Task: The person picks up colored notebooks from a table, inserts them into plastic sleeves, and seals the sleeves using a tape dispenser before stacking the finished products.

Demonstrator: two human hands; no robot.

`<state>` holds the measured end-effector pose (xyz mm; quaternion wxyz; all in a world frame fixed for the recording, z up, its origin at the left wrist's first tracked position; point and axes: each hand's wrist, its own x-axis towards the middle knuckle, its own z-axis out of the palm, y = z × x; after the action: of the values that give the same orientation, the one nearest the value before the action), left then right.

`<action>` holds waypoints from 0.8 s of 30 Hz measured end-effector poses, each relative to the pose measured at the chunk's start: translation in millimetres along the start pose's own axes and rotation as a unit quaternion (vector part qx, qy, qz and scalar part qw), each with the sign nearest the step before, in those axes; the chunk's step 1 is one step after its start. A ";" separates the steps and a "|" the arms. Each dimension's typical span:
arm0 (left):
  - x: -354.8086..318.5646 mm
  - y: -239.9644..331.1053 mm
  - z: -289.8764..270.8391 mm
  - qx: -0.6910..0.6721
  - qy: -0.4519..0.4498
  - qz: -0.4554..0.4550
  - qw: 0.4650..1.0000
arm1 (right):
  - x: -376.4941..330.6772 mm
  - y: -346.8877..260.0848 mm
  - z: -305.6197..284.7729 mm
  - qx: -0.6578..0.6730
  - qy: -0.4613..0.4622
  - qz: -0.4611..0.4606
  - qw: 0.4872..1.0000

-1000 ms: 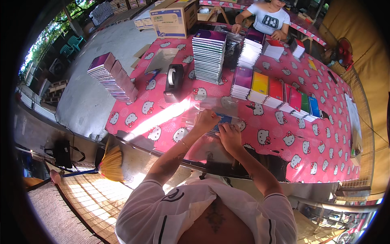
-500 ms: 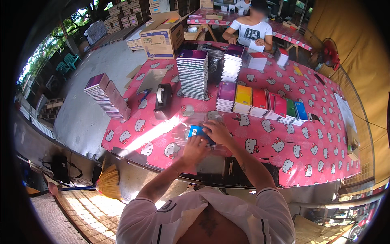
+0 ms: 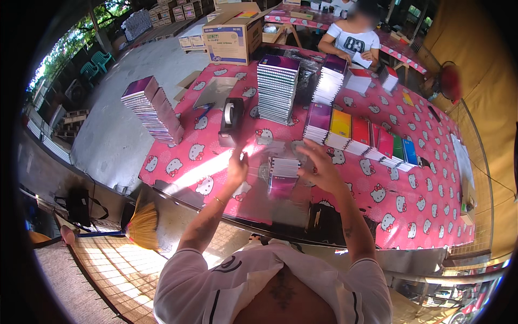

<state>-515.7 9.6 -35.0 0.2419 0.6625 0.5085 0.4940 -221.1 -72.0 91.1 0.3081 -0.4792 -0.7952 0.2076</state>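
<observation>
A bundle of small spiral notebooks [image 3: 284, 168] sits in clear plastic at the near edge of the table, with a purple cover and white page edges showing. My right hand [image 3: 321, 168] is just right of the bundle, its fingers apart and nothing seen in them. To the bundle's left, my left hand [image 3: 237, 168] is raised near the front end of a black tape dispenser [image 3: 231, 127], fingers loosely bent and apart; no object shows in it. The dispenser carries a pale roll of tape.
Tall stacks of notebooks [image 3: 277, 89] stand beyond the bundle, and a leaning stack [image 3: 154, 110] is at the left. A row of coloured notebooks [image 3: 360, 135] runs rightward. Behind are a cardboard box [image 3: 229, 43] and a person [image 3: 353, 38] handling white paper.
Both hands have come off the bundle: the left moved toward the dispenser, the right moved aside. The bundle now shows a purple cover where blue showed before. The view has shifted slightly.
</observation>
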 end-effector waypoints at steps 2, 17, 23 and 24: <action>55.2 -43.0 -39.1 0.235 0.180 0.047 0.954 | -0.3 -23.4 3.9 -0.140 0.013 -0.119 0.983; 84.7 -90.7 -95.8 0.248 -0.017 -0.099 0.964 | 27.6 -71.3 78.4 -0.211 0.125 -0.017 0.969; 52.7 36.2 -59.0 -0.200 -0.312 0.042 0.928 | 19.9 -70.6 74.8 -0.241 0.129 0.055 0.960; 48.7 53.4 -51.4 -0.263 -0.349 0.048 0.898 | 20.4 -66.9 77.3 -0.243 0.135 0.048 0.959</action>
<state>-539.1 25.1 49.1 0.5451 0.7285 0.2106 0.3576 -323.9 -86.9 82.9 0.2766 -0.6006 -0.7489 -0.0436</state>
